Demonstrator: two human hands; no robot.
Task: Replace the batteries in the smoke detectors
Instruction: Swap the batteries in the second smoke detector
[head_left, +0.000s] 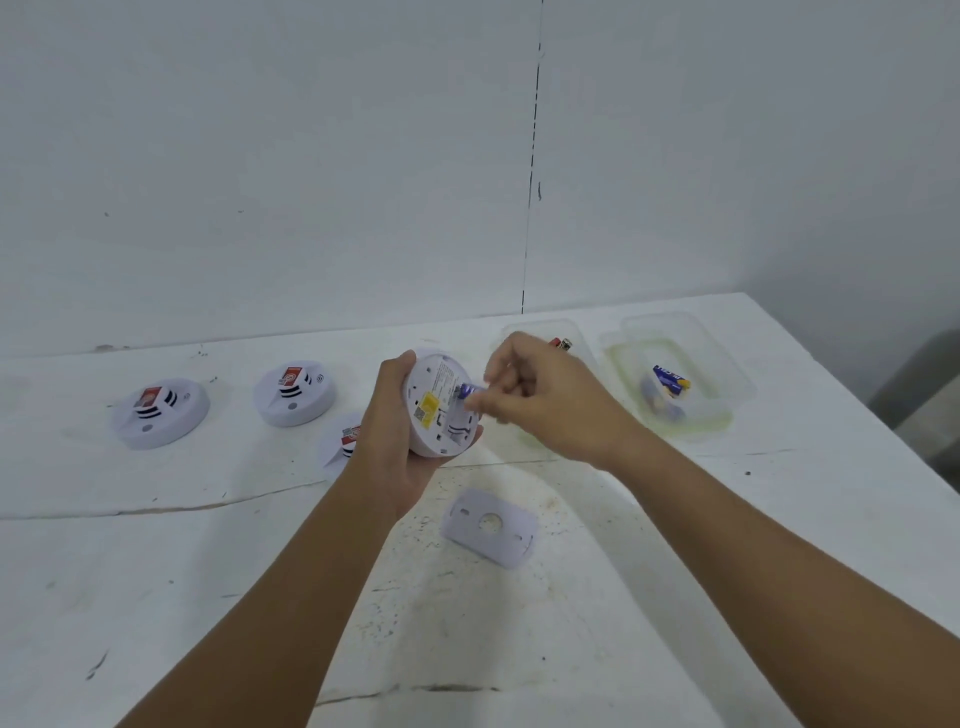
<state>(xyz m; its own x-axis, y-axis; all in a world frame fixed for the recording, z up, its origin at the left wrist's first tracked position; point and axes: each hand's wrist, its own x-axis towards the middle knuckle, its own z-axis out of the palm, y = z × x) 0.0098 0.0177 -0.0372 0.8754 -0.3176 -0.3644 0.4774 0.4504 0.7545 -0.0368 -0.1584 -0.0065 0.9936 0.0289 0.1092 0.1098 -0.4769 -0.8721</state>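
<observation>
Head view, near to far. White counter (675, 597), scuffed and cracked. Flat white mounting plate (488, 526) lies loose on it, nearest. Above it, left hand (400, 441) grips a round white smoke detector (441, 408) held up off the counter, underside facing the camera, yellow label showing. Right hand (540, 400) pinches a blue battery (470, 389) at the detector's open compartment. Left of the hands: three more detectors face-up on the counter, one (345, 441) partly hidden by the left wrist, one (294, 395) farther back, one (161, 411) far left. Right rear: two clear plastic tubs, one (582, 338) behind the right hand with a red-tipped battery (560, 343), one (727, 395) holding blue batteries (670, 382). White wall (260, 156) beyond.
</observation>
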